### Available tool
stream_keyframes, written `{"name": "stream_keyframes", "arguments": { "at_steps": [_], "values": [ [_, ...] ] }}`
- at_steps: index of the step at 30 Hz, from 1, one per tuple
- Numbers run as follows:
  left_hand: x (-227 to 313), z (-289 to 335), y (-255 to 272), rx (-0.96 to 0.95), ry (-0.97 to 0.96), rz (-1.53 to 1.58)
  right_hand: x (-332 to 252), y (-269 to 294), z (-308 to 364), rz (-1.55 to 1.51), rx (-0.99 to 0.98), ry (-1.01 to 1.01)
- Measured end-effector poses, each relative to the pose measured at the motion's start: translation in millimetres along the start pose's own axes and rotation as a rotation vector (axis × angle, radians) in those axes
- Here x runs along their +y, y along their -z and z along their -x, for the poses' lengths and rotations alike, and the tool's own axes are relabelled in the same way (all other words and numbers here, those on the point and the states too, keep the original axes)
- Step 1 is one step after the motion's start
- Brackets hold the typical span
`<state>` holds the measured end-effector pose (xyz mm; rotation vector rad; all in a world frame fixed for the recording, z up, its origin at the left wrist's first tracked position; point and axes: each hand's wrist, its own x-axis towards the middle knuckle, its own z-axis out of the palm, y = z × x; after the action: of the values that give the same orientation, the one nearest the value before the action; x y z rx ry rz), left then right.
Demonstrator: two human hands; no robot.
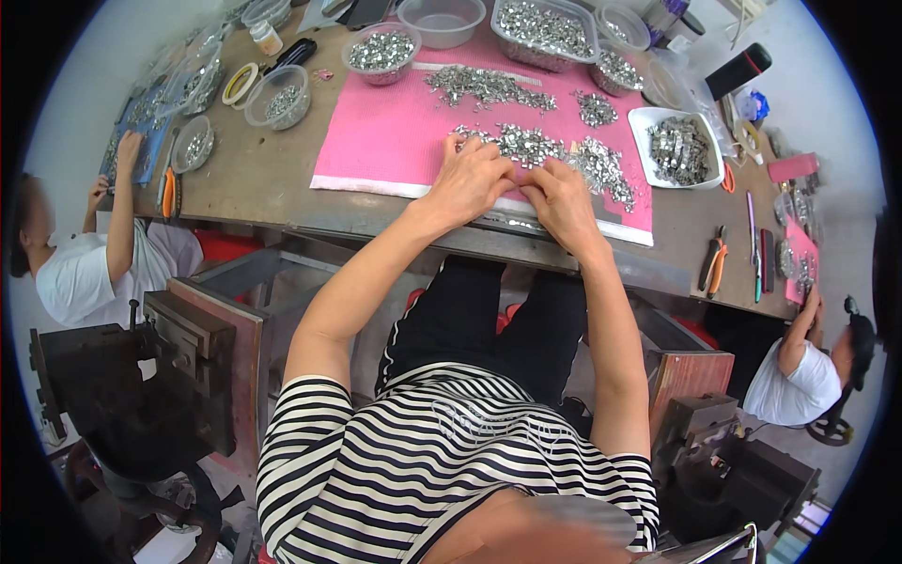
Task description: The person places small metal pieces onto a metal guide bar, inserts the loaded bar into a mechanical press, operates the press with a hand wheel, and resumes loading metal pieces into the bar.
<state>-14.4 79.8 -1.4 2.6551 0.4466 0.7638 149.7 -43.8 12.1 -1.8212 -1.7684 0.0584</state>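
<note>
My left hand (473,179) and my right hand (562,205) meet at the near edge of a pink ribbed mat (376,141). The fingers of both are pinched together, thumbs almost touching; whatever lies between them is too small or hidden to name. Just beyond my fingertips spreads a pile of small shiny silver metal pieces (526,144), continuing to the right as another heap (604,169). Farther back on the mat lie a long pile of similar pieces (484,86) and a small heap (596,109).
A white tray (642,141) of metal parts stands right, a filled clear tub (545,61) and round bowl (362,56) behind. Orange-handled pliers (714,260) lie right, others (169,193) left. Co-workers sit at left (85,273) and right (803,376). Machine vises flank my seat.
</note>
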Motion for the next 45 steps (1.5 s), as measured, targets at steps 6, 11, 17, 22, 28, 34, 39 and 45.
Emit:
{"name": "stream_keyframes", "arguments": {
  "at_steps": [6,11,17,22,28,34,39,45],
  "values": [
    [-1,7,13,0.053,0.034,-0.075,2,0,2,-0.01,0.01,-0.005],
    [5,10,15,-0.015,0.014,-0.154,0,-2,-5,-0.025,0.069,0.104],
    [-1,11,14,0.032,-0.016,-0.057,5,5,3,-0.117,0.069,0.023],
    [-3,10,22,-0.03,-0.034,-0.052,4,19,12,-0.161,0.006,-0.028],
    [1,8,19,-0.041,-0.019,-0.1,5,14,15,-0.02,0.067,0.001],
    [-3,14,26,-0.031,-0.045,-0.122,-25,36,43,-0.321,0.014,-0.159],
    [-1,14,22,-0.026,-0.018,-0.116,-28,28,52,-0.178,0.095,-0.025],
    [-1,16,19,-0.006,-0.015,-0.081,-28,20,55,-0.097,0.153,0.021]
  ]
}}
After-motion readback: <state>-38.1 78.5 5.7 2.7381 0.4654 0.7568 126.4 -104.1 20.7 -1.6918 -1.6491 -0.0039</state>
